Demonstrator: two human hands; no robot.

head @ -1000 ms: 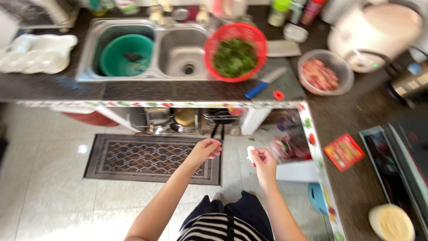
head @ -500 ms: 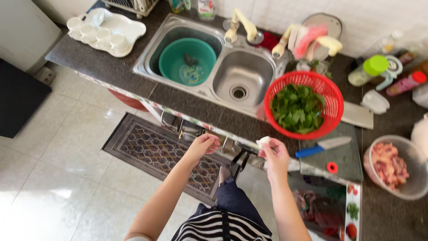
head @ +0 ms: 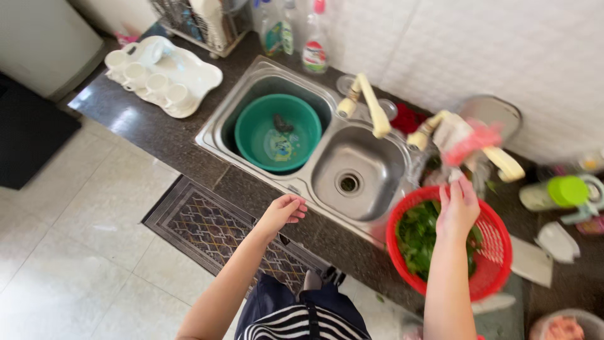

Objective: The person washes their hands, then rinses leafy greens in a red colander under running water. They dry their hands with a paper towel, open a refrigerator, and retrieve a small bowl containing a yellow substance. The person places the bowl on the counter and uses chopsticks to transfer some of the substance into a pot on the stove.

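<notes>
My right hand [head: 458,204] reaches out flat over the far rim of a red plastic colander [head: 497,264] full of green leaves [head: 416,236], fingers extended toward a blurred cream tap with a pink cloth [head: 469,141]. It holds nothing that I can see. My left hand [head: 283,211] hovers loosely curled and empty above the dark counter edge, just in front of the right steel sink basin [head: 358,173]. A green plastic basin [head: 277,132] sits in the left sink basin.
A white tray of cups [head: 165,75] lies on the counter at the left. Bottles [head: 314,38] and a dish rack [head: 201,22] stand behind the sink. A cream faucet [head: 371,104] rises between the basins. A patterned mat [head: 214,230] covers the floor.
My view has swung left and nearer the sink. My right hand rose from near my waist onto the colander. My left hand moved forward toward the sink edge.
</notes>
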